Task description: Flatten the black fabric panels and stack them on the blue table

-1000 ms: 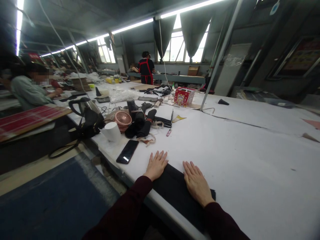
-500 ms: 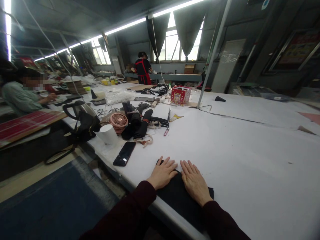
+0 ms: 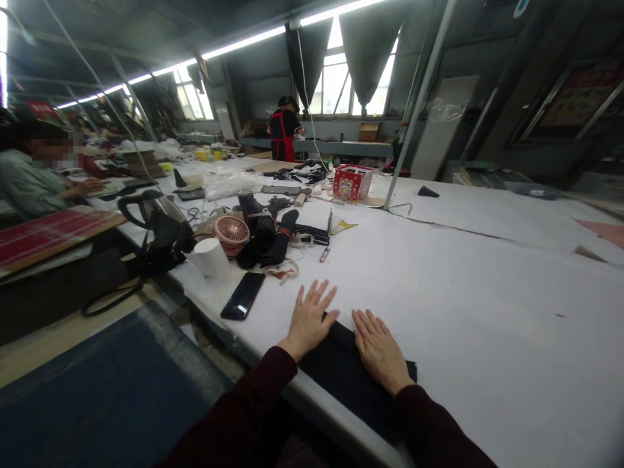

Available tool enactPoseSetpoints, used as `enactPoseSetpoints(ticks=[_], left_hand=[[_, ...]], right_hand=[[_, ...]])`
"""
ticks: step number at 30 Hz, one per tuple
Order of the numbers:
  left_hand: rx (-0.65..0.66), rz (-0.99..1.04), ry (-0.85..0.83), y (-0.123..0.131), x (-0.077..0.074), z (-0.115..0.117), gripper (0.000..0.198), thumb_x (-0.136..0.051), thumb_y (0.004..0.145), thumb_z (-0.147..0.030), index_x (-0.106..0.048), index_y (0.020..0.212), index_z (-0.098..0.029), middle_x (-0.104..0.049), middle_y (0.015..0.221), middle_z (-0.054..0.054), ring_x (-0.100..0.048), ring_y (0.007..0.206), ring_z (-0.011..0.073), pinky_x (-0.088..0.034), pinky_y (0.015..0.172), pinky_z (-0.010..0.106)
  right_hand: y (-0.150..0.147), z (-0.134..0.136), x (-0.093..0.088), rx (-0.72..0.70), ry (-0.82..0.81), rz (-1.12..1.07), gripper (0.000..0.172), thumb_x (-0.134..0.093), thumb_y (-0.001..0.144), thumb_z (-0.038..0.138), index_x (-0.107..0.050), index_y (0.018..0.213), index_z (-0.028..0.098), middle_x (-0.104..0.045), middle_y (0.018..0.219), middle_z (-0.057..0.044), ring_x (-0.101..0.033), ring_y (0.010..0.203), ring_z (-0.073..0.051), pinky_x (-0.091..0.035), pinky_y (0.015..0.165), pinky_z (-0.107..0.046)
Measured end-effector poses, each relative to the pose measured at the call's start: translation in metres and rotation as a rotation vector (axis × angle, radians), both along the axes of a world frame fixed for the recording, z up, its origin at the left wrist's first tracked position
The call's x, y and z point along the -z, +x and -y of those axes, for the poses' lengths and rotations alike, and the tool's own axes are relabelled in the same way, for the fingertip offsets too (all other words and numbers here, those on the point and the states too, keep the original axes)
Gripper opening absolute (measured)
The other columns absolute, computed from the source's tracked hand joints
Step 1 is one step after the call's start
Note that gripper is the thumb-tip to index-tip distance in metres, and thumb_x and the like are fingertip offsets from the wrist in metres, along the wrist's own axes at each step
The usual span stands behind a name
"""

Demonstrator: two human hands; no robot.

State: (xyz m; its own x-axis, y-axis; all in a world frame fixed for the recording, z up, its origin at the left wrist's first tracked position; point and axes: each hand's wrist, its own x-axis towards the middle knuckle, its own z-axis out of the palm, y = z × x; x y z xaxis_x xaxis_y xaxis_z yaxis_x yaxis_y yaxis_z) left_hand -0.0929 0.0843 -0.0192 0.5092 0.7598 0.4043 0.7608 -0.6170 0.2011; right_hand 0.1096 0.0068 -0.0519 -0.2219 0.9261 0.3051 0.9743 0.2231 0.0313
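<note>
Moving apart, the left hand (image 3: 309,318) now lies open, seemingly beside the black cloth (image 3: 341,372), the right hand (image 3: 379,351) flat on it.

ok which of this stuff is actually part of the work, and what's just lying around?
In hand: flat black fabric piece; left hand and right hand, both open, flat on it.
Lying about: black smartphone, white cylinder, pink round fan, red patterned box.

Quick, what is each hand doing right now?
Left hand: open, fingers spread, at the edge of the black cloth.
Right hand: open, flat on the black cloth.
</note>
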Motion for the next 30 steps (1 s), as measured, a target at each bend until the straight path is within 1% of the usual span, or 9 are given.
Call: enactPoseSetpoints(ticks=[2,3,6,9,12,15,19,24,30], left_hand=[[0.169,-0.069,-0.059,0.011,0.005,0.007,0.051,-0.041,0.092,-0.047,-0.035,0.142,-0.035,-0.036,0.149,-0.001,-0.021,0.142,0.0238,-0.013,0.116,0.050],[0.217,-0.097,-0.112,0.013,0.010,0.008,0.050,-0.041,0.092,-0.049,-0.038,0.140,-0.036,-0.038,0.148,-0.001,-0.023,0.141,0.0239,-0.015,0.115,0.050],[0.260,-0.132,-0.227,0.008,0.023,0.005,0.048,-0.038,0.093,-0.050,-0.037,0.140,-0.037,-0.038,0.148,-0.003,-0.024,0.141,0.0239,-0.019,0.114,0.050],[0.302,-0.147,-0.222,0.001,0.028,0.000,0.048,-0.036,0.095,-0.044,-0.033,0.142,-0.035,-0.035,0.150,-0.003,-0.021,0.142,0.0222,-0.017,0.114,0.047],[0.310,-0.165,-0.174,-0.002,0.026,-0.001,0.047,-0.030,0.097,-0.039,-0.031,0.143,-0.029,-0.034,0.150,-0.001,-0.021,0.141,0.0201,-0.015,0.115,0.044],[0.316,-0.186,-0.137,-0.001,0.024,0.002,0.047,-0.027,0.098,-0.036,-0.032,0.143,-0.028,-0.036,0.149,0.000,-0.023,0.140,0.0187,-0.013,0.115,0.042],[0.304,-0.177,-0.117,-0.001,0.022,0.006,0.043,-0.026,0.098,-0.037,-0.039,0.139,-0.031,-0.046,0.143,-0.002,-0.032,0.136,0.0169,-0.014,0.114,0.039],[0.301,-0.137,-0.123,-0.001,0.019,0.007,0.038,-0.029,0.098,-0.038,-0.048,0.130,-0.032,-0.050,0.138,-0.003,-0.039,0.130,0.0166,-0.017,0.112,0.037],[0.299,-0.106,-0.140,-0.002,0.019,0.007,0.036,-0.031,0.097,-0.037,-0.051,0.126,-0.032,-0.051,0.137,-0.004,-0.040,0.128,0.0174,-0.019,0.111,0.038]], right_hand=[[0.000,0.000,0.001,0.004,-0.004,0.001,0.050,-0.029,0.096,0.025,-0.033,0.145,0.016,-0.038,0.147,-0.007,-0.027,0.138,-0.025,-0.029,0.110,-0.045],[0.000,-0.001,0.001,0.006,-0.009,0.001,0.049,-0.029,0.096,0.025,-0.033,0.145,0.015,-0.038,0.147,-0.006,-0.027,0.138,-0.025,-0.029,0.110,-0.045],[0.000,0.000,-0.001,-0.005,-0.017,-0.002,0.050,-0.030,0.097,0.026,-0.029,0.146,0.018,-0.034,0.149,-0.005,-0.025,0.139,-0.024,-0.029,0.110,-0.044],[0.000,0.002,-0.007,-0.111,-0.040,0.002,0.053,-0.034,0.096,0.027,-0.022,0.148,0.026,-0.024,0.153,0.001,-0.019,0.141,-0.023,-0.028,0.111,-0.044],[0.001,0.006,-0.015,-0.276,-0.116,0.008,0.055,-0.038,0.096,0.028,-0.019,0.148,0.033,-0.022,0.153,0.006,-0.016,0.142,-0.023,-0.027,0.112,-0.047],[0.003,0.012,-0.021,-0.357,-0.195,-0.023,0.054,-0.039,0.096,0.029,-0.022,0.147,0.032,-0.028,0.151,0.006,-0.021,0.141,-0.023,-0.029,0.112,-0.047],[0.007,0.019,-0.025,-0.376,-0.262,-0.086,0.051,-0.038,0.096,0.027,-0.028,0.146,0.031,-0.034,0.149,0.004,-0.028,0.138,-0.022,-0.034,0.110,-0.046],[0.012,0.030,-0.027,-0.382,-0.304,-0.116,0.046,-0.038,0.096,0.024,-0.039,0.141,0.030,-0.037,0.147,0.006,-0.024,0.140,-0.023,-0.034,0.111,-0.045],[0.020,0.046,-0.030,-0.366,-0.340,-0.197,0.041,-0.041,0.094,0.024,-0.051,0.134,0.028,-0.045,0.142,0.003,-0.022,0.140,-0.023,-0.036,0.110,-0.045]])
